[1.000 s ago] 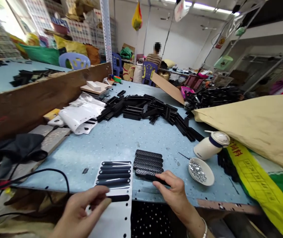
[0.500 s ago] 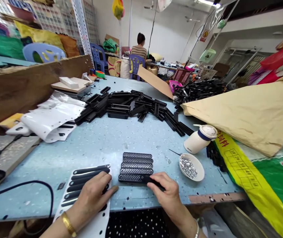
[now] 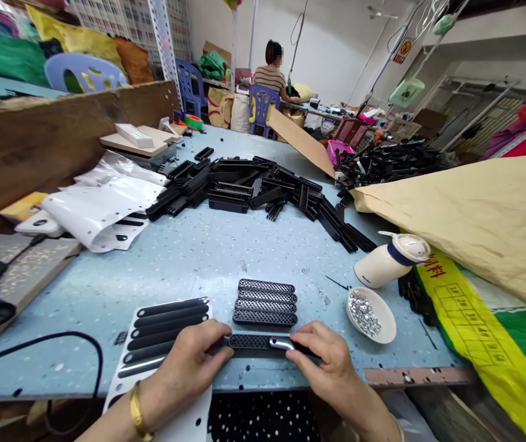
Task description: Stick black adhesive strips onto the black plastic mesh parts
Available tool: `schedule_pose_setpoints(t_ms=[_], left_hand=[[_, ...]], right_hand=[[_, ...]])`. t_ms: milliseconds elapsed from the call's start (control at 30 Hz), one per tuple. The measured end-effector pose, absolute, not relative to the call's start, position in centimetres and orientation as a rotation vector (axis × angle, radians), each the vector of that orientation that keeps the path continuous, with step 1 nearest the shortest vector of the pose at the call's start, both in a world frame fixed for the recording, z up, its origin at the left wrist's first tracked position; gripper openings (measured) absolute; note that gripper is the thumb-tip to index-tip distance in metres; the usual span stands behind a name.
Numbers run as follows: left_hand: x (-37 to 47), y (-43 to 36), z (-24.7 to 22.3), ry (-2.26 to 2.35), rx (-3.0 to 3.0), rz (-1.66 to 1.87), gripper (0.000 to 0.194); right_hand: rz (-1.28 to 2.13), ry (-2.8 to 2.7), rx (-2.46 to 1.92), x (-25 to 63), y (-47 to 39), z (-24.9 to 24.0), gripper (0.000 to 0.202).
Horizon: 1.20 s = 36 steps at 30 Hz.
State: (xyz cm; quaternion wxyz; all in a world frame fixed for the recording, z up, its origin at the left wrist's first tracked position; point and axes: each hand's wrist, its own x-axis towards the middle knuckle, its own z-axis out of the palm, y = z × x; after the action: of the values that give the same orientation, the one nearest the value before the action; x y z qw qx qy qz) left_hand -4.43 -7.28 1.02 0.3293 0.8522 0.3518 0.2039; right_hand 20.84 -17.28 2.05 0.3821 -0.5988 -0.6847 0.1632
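Note:
One black perforated plastic bar [image 3: 250, 342] lies crosswise near the table's front edge. My left hand [image 3: 196, 356] pinches its left end between thumb and fingers. My right hand [image 3: 327, 359] pinches a black sticker strip [image 3: 282, 345], whose free end shines and lies over the middle of the bar; the rest is hidden by my fingers. Several like bars [image 3: 266, 302] sit side by side just behind. Under my left forearm is a white sticker sheet [image 3: 204, 399] with several long black rounded strips. To the right stands a white bowl [image 3: 388, 328] of small silvery pieces.
Behind the bowl is a cream bottle [image 3: 377, 267] with a blue band. A long heap of black plastic parts [image 3: 230, 184] curves across the table's middle. White sheets [image 3: 101, 205] lie left, a black cable [image 3: 78, 334] front left, brown paper [image 3: 465, 209] right. A person [image 3: 269, 73] sits far back.
The nearest bar has come away from the group toward me. My left hand has moved right from the sheet onto its left end. The strip in my right hand now shows a shiny, raised end.

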Motion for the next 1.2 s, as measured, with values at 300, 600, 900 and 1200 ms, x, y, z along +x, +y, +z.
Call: schedule_pose_setpoints(t_ms=[300, 600, 900, 1200], left_hand=[[-4.3, -7.6, 0.9, 0.97, 2.021, 0.666, 0.021], [-4.4, -7.2, 1.0, 0.894, 1.962, 0.676, 0.018], [-4.4, -7.1, 0.9, 0.856, 1.942, 0.705, 0.016], [-4.3, -7.0, 1.0, 0.854, 1.954, 0.712, 0.017]], right_hand=[[0.33, -1.929, -1.394, 17.4, -15.4, 3.0, 0.014], [0.435, -2.052, -1.457, 16.2, -13.9, 3.1, 0.014], [0.413, -2.043, -1.441, 15.8, -13.8, 3.3, 0.016], [0.423, -2.086, -1.486, 15.7, -13.7, 3.3, 0.016]])
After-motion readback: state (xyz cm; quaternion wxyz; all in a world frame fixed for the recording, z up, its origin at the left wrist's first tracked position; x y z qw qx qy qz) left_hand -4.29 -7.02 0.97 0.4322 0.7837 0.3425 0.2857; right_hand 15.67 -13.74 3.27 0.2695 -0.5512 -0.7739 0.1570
